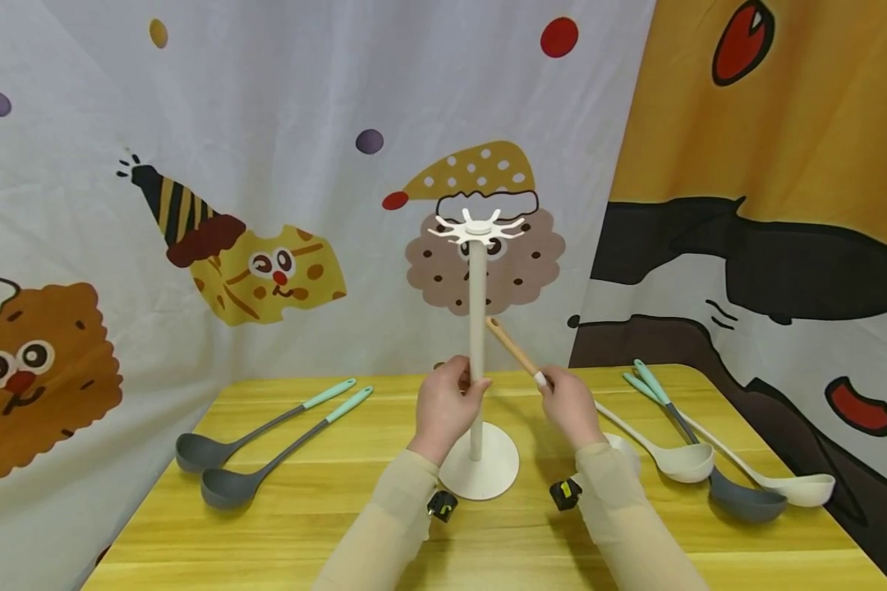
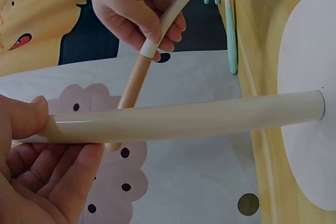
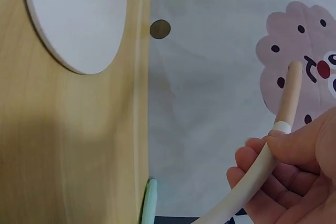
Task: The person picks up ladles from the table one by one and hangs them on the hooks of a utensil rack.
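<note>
A white utensil stand [image 1: 477, 304] rises from a round base [image 1: 498, 476] on the table, topped by a ring of hooks [image 1: 479, 229]. My left hand [image 1: 447, 406] grips its pole, thumb on one side and fingers on the other. To the right of the pole, my right hand [image 1: 571, 406] holds a white ladle [image 1: 513, 349] by its shaft, just below the wooden handle end. That wooden end [image 3: 290, 95] points up toward the pole. The ladle's white bowl [image 1: 623, 454] is partly hidden behind my right sleeve.
Two dark grey ladles [image 1: 229, 486] with mint handles lie on the left of the wooden table [image 1: 288, 542]. On the right lie two white ladles [image 1: 683, 462] and a dark grey ladle [image 1: 746, 498]. A cartoon-printed curtain [image 1: 296, 164] hangs behind the table.
</note>
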The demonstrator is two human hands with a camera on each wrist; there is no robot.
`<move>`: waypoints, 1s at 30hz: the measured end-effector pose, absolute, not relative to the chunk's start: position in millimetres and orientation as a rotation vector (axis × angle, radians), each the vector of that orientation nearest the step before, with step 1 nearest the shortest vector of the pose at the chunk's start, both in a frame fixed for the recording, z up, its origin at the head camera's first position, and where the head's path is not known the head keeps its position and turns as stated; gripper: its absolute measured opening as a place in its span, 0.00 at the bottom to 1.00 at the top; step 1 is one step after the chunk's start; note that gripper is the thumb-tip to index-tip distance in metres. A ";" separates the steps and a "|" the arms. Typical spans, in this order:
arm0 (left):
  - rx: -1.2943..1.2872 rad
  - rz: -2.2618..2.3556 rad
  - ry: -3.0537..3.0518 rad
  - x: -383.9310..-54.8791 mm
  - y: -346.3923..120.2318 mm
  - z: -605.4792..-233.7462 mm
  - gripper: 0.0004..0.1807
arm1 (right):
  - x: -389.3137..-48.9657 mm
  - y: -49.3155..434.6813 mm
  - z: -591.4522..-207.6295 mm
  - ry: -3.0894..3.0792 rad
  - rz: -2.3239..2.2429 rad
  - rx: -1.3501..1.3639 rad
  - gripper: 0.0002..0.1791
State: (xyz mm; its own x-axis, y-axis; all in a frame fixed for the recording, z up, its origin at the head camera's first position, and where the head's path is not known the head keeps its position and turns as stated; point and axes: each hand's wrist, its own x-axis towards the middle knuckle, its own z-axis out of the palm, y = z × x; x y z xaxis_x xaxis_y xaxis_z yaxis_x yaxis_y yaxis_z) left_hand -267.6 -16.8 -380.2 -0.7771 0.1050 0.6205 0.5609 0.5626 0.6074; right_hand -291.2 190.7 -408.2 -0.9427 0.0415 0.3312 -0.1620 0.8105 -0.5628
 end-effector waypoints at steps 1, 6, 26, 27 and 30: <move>-0.534 -1.144 -2.269 -267.6 -16.8 -380.2 0.08 | -291.3 190.7 -407.2 -2.664 0.883 0.088 0.14; -0.529 -1.143 -2.275 -268.1 -16.7 -380.4 0.08 | -291.6 190.3 -403.5 -2.639 0.944 0.063 0.13; -0.542 -1.144 -2.251 -268.1 -15.8 -381.2 0.08 | -292.7 191.6 -405.6 -2.490 1.061 0.042 0.17; -0.542 -1.144 -2.250 -268.0 -15.8 -381.2 0.08 | -292.6 191.6 -405.5 -2.475 1.070 0.045 0.16; -0.541 -1.141 -2.250 -268.3 -15.9 -381.6 0.08 | -293.3 191.7 -404.9 -2.419 1.087 0.066 0.15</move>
State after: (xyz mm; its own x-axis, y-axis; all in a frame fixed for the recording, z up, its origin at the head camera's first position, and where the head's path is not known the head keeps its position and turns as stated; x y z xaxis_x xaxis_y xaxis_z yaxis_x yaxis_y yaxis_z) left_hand -268.3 -15.9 -381.6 -0.7656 0.1021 0.6352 0.5728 0.5576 0.6008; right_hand -293.3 191.7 -404.9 -0.8819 0.1499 0.4470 -0.2348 0.6827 -0.6920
